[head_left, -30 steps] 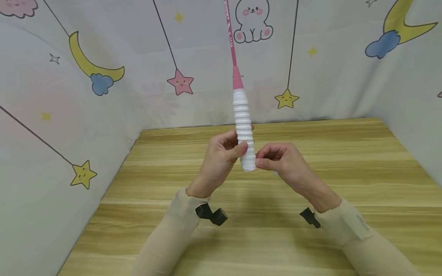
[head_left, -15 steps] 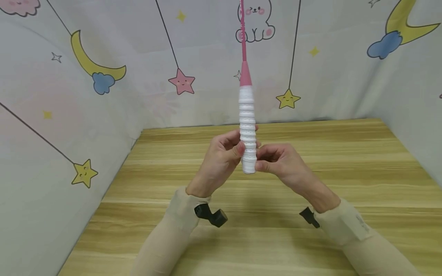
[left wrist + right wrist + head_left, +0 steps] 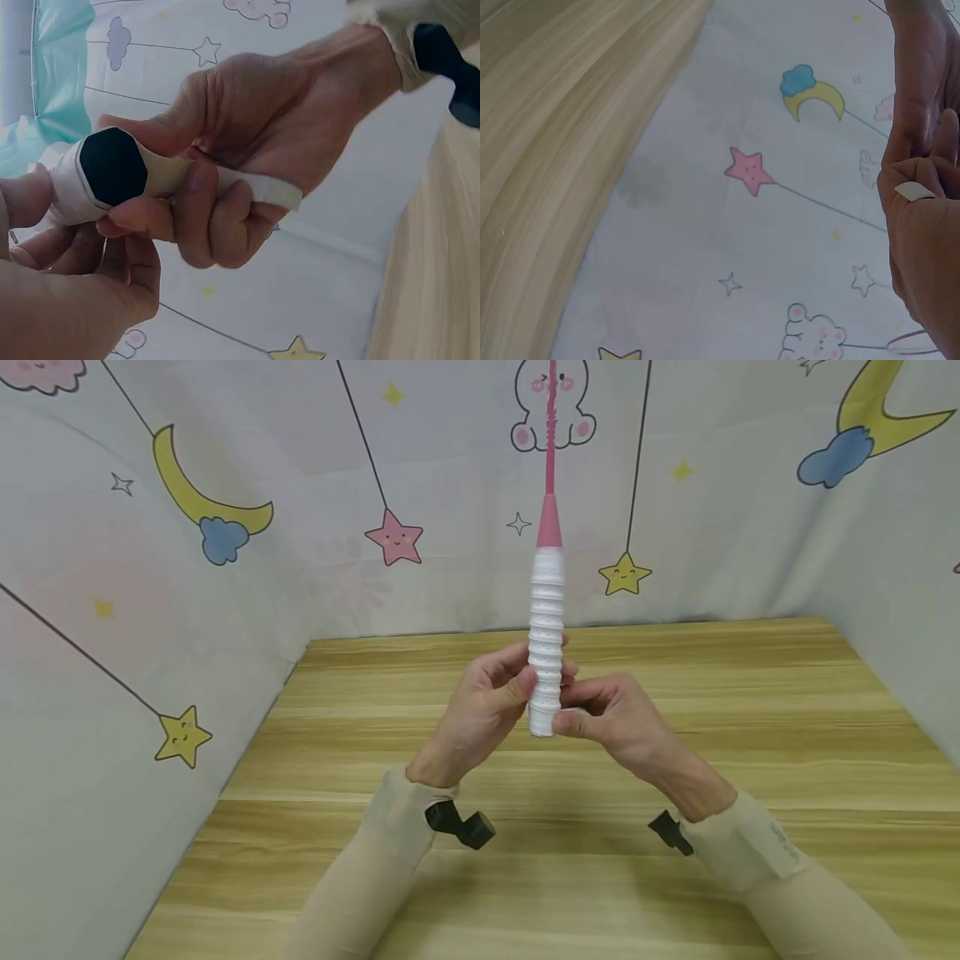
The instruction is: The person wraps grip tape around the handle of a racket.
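A badminton racket with a pink shaft and cone stands upright in the head view, its handle (image 3: 547,610) wrapped in ridged white grip tape. My left hand (image 3: 480,706) grips the lower handle, thumb in front and fingers behind. Close by on the right, my right hand (image 3: 626,722) pinches the tape beside the handle's bottom end, its thumb at the handle. The left wrist view shows the dark eight-sided butt end (image 3: 114,166). From there a strip of tape (image 3: 274,190) runs through the curled right fingers, with a loose tail sticking out. The racket's head is out of view.
Both hands are above a wood-grain table (image 3: 570,877). Behind and beside it hangs a pale cloth (image 3: 450,585) printed with stars, moons and a bear. Black wrist cameras (image 3: 459,827) sit on the sleeves.
The racket has swung from leaning left to nearly upright, its shaft moving right. Both hands still hold on, and the right thumb has come slightly lower against the handle's end.
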The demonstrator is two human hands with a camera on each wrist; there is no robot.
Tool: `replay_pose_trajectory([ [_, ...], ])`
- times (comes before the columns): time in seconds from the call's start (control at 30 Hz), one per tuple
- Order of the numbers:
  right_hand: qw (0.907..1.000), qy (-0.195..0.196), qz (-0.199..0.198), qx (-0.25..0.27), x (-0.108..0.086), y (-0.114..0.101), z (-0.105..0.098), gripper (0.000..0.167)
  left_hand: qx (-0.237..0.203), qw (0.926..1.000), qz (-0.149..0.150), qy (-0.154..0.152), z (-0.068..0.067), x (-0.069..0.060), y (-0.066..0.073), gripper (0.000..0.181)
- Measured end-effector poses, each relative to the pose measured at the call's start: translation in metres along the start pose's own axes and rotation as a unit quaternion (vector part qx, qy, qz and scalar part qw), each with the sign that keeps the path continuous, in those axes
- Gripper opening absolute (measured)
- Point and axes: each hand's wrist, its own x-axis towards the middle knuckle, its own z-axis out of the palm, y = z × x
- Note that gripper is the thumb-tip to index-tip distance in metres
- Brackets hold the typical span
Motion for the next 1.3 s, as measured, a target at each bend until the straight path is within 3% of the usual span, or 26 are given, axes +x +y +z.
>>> replay_pose_trajectory([
  [0.1,0.999,0.029,0.001,-0.035,-0.0002,-0.0007,0.0005,0.045,0.109,0.9931,0.007,0.042,-0.0009,-0.0013,0.0016,0.078],
  [0.2,0.9962,0.048,0.009,-0.072,0.0001,-0.0004,0.0012,0.037,0.226,0.9703,0.013,0.084,0.001,-0.0023,0.0032,0.05],
  [0.27,0.9942,0.057,0.013,-0.091,0.0006,0.0006,0.002,0.028,0.273,0.957,0.02,0.098,0.0029,-0.002,0.0032,0.046],
  [0.33,0.9923,0.062,0.018,-0.105,0.0013,0.0014,0.003,0.024,0.289,0.9513,0.028,0.103,0.0044,-0.0019,0.0029,0.046],
  [0.57,0.9855,0.054,0.044,-0.154,0.0012,-0.0016,0.0041,0.023,0.271,0.9559,0.018,0.112,0.0029,-0.0037,0.0044,0.04],
  [0.77,0.9839,0.05,0.054,-0.163,-0.0014,-0.004,0.0021,0.021,0.234,0.9666,0.002,0.105,0.0004,-0.0039,0.0066,0.037],
  [1.17,0.9927,0.062,0.063,-0.081,-0.0048,-0.0005,-0.0015,0.017,0.172,0.9821,0.006,0.077,-0.0029,-0.0058,0.0062,0.035],
  [1.27,0.9947,0.056,0.065,-0.057,-0.0042,0.0008,-0.0017,0.004,0.151,0.9862,0.016,0.066,-0.0036,-0.0064,0.0048,0.068],
  [1.3,0.9955,0.052,0.063,-0.047,-0.004,0.0011,-0.0018,0.006,0.14,0.9882,0.017,0.06,-0.0041,-0.0064,0.0042,0.081],
])
